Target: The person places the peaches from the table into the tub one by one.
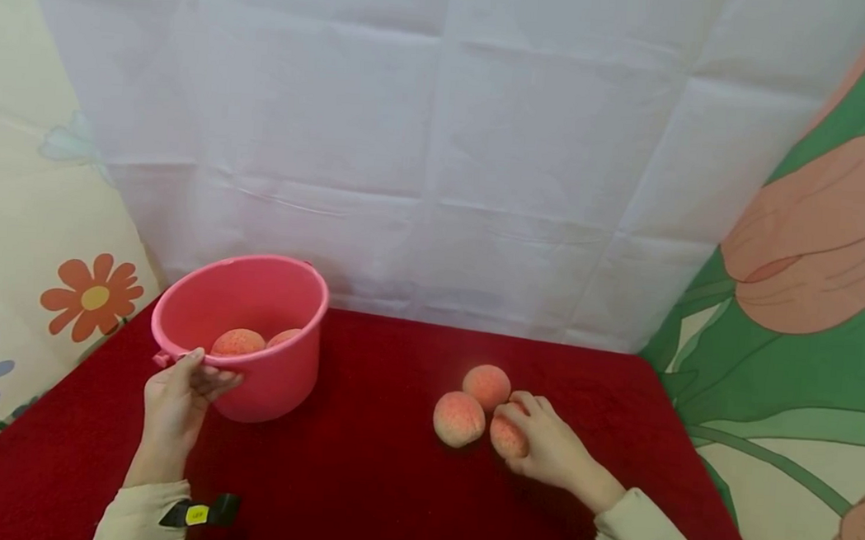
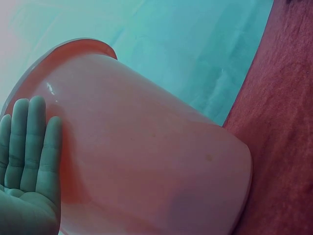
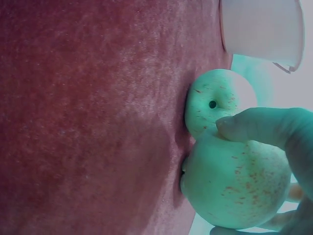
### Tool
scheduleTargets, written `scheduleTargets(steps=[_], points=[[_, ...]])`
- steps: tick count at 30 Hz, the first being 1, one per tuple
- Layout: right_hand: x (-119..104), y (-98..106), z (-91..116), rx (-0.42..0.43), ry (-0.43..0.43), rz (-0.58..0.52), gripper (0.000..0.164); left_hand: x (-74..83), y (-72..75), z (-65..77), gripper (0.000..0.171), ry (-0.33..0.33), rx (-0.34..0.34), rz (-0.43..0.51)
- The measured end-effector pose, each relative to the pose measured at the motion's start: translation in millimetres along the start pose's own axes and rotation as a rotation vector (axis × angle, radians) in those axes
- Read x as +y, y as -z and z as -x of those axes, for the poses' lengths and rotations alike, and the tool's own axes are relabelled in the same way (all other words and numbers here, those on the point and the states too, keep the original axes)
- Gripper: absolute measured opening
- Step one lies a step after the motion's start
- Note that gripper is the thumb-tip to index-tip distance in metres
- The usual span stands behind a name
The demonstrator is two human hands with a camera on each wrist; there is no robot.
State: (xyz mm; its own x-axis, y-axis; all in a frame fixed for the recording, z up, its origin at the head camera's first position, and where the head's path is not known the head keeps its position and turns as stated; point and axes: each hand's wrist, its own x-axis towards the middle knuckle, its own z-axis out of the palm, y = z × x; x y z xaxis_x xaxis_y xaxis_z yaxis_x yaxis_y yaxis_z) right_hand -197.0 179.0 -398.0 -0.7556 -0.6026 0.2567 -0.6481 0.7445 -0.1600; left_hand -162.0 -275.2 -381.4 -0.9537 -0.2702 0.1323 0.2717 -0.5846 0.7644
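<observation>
A pink bucket (image 1: pixel 277 384) stands at the left of the table, with peaches (image 1: pixel 238 342) inside it. My left hand (image 1: pixel 175 403) holds the bucket by its near rim, thumb on top and fingers against the outer wall. The left wrist view shows those fingers (image 2: pixel 34 147) stretched along the bucket's side (image 2: pixel 146 142). Over on the right, my right hand (image 1: pixel 551 447) grips a peach (image 1: pixel 507 436) between thumb and fingers. Two more peaches lie beside it, one nearer the bucket (image 1: pixel 459 419) and one farther back (image 1: pixel 486 387). The right wrist view has the gripped peach (image 3: pixel 234 183) close up.
A red cloth (image 1: pixel 368 464) covers the table. Behind it hangs a creased white sheet (image 1: pixel 426 137). Flower-patterned hangings flank both sides, with an orange flower (image 1: pixel 94 297) on the left and large tulips (image 1: pixel 821 236) on the right.
</observation>
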Motion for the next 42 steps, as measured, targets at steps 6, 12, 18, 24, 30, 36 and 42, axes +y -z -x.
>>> scheduleTargets(steps=[6,12,18,24,30,36,42], points=[[0.5,4.5,-2.9,0.021,0.017,0.003,0.057,0.2,0.1,-0.1,0.035,-0.010,-0.010,0.004],[0.5,10.0,-6.0,0.025,0.018,-0.004,0.057,0.1,-0.5,0.4,0.035,-0.012,-0.007,0.000],[-0.4,16.1,-7.6,0.058,0.028,0.011,0.058,-0.5,0.5,0.5,0.037,-0.039,-0.013,0.000],[-1.1,22.4,-10.1,0.081,0.044,0.032,0.059,-0.4,0.6,0.4,0.036,-0.037,-0.012,0.000],[-1.6,31.8,-14.5,0.119,0.054,0.049,0.058,-0.1,0.2,0.1,0.036,-0.028,-0.002,-0.001],[-2.3,41.3,-17.6,0.120,0.051,0.064,0.058,-0.4,0.1,0.2,0.036,-0.023,0.000,0.001],[-2.2,48.0,-20.1,0.124,0.049,0.068,0.057,-0.1,0.2,0.2,0.036,-0.015,-0.002,-0.001]])
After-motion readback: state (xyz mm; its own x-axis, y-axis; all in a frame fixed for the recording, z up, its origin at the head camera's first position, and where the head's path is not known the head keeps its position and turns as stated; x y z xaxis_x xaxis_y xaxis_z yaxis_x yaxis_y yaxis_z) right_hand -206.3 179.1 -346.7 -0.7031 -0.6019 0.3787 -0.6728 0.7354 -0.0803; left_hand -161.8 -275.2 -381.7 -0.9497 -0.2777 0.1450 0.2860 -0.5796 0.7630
